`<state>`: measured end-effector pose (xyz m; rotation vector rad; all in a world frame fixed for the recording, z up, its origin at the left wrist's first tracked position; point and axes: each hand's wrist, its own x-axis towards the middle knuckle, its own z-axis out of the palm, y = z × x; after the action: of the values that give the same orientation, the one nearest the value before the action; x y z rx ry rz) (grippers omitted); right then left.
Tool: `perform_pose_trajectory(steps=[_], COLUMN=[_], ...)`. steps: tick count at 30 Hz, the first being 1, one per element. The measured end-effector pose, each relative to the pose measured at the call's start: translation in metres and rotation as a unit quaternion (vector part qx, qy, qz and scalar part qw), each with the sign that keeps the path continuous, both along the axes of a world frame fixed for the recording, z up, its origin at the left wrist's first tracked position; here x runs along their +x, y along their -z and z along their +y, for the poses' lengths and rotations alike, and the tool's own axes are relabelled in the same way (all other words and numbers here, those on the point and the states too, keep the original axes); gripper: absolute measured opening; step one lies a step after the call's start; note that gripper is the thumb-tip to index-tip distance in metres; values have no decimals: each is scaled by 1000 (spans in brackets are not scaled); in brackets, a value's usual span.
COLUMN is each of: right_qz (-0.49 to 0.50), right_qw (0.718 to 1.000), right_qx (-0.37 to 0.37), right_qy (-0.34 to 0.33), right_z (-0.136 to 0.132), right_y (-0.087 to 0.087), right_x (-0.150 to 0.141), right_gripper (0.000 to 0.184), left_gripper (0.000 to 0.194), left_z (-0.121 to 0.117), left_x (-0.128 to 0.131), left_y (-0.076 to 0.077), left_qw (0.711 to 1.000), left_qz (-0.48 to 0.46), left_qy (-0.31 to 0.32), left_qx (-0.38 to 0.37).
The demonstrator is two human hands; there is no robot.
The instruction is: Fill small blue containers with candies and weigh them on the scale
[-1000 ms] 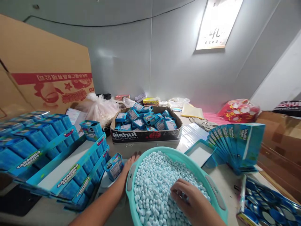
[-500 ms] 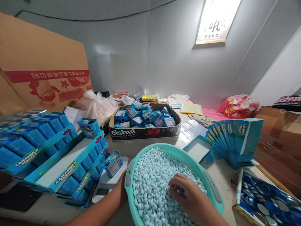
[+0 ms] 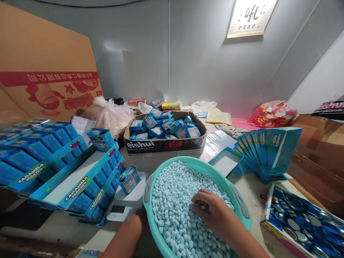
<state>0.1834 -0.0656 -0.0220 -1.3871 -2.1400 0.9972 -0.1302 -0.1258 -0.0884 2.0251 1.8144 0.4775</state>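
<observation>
A turquoise basin (image 3: 148, 215) with grey handle grips is filled with small pale-blue candies (image 3: 174, 200). Over the candies, my right hand (image 3: 212, 209) has its fingers curled around something small, dark and shiny that I cannot make out. My left hand (image 3: 136, 219) is low at the basin's left side, its fingers hidden from view. Beside it, a white digital scale (image 3: 125, 204) carries one blue candy tin (image 3: 129, 179). To the left stand blue display trays (image 3: 77, 186) marked "CARAMELO MACIZO", holding rows of blue tins; another tin (image 3: 100, 139) rests on top at the back.
Behind the basin is a black carton (image 3: 166, 146) of loose blue tins. An open blue tray (image 3: 225, 161) and fanned blue cartons (image 3: 264, 154) are at right. Nearer, a box (image 3: 264, 224) holds round blue lids. A big cardboard box (image 3: 51, 53) rises at left.
The view has tilted slightly, so most things sit higher in it. My left hand has shifted lower against the basin's side. My right hand stays curled over the candies.
</observation>
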Motion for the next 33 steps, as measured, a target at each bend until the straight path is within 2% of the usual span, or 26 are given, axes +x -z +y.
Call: perform_pose_trajectory(steps=[4, 6, 8, 10, 13, 19, 25, 29, 33], right_qz=[8, 18, 27, 30, 23, 27, 16, -5, -5], right_qw=[1000, 1000, 1000, 999, 999, 999, 998, 998, 996], right_qx=[1, 3, 8, 17, 22, 36, 59, 65, 85], right_qy=[-8, -11, -11, -11, -13, -22, -24, -9, 9], right_z=[1, 1, 1, 0, -2, -5, -2, -3, -4], right_y=[1, 1, 2, 4, 4, 3, 10, 14, 13], right_x=[-1, 0, 1, 3, 6, 9, 14, 17, 16], right_gripper=[16, 17, 19, 21, 21, 22, 25, 28, 31], left_gripper=[45, 49, 48, 48, 44, 33, 27, 33, 34], left_z=[-40, -54, -60, -59, -48, -30, -35, -41, -42], left_x=[-25, -24, -13, 3, 22, 25, 24, 25, 28], left_y=[3, 7, 14, 20, 25, 21, 26, 32, 30], left_qw=[997, 995, 997, 999, 998, 986, 979, 975, 981], left_qz=[40, 66, 64, 28, -49, -162, -189, -184, -152], left_qy=[43, 52, 28, -12, -37, -26, -64, -96, -82], left_qx=[56, 62, 20, -18, -24, 3, 35, 74, 93])
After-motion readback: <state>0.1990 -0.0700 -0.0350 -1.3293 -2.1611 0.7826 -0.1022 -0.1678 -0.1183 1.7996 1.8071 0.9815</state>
